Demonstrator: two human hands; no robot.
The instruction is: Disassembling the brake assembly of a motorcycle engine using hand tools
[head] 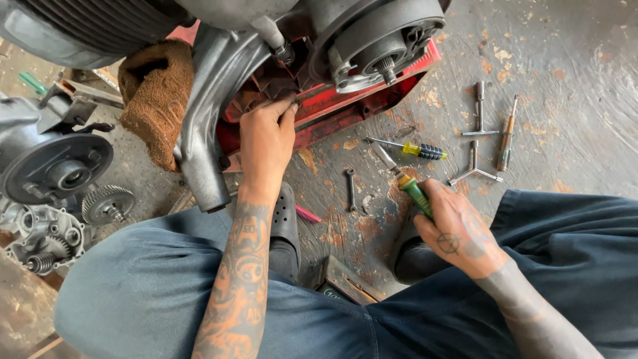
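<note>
We see our left hand (267,136) reaching up under the grey metal engine casing (212,100), its fingers curled in against the red-painted frame (332,100) beneath it; the fingertips are tucked out of sight, so we cannot tell whether they grip anything there. Our right hand (455,233) is closed firmly around the green plastic handle of a flat-bladed screwdriver (402,183), whose steel shaft points up and to the left, low over the stained concrete floor (565,66).

Just beyond the blade lies a second screwdriver with a yellow-and-black handle (415,150), and a small dark open-ended spanner (350,189) rests on the floor between our two hands. Farther right, well apart from both hands, sit a silver T-handled socket wrench (479,110), a three-armed Y-shaped wrench (474,169) and a slim brown-handled tool (507,136). A brown fuzzy rag (156,100) hangs over the casing at the left. Loose grey gears and a round machined engine cover (60,176) lie at the far left, beside our knee in dark blue trousers (133,279).
</note>
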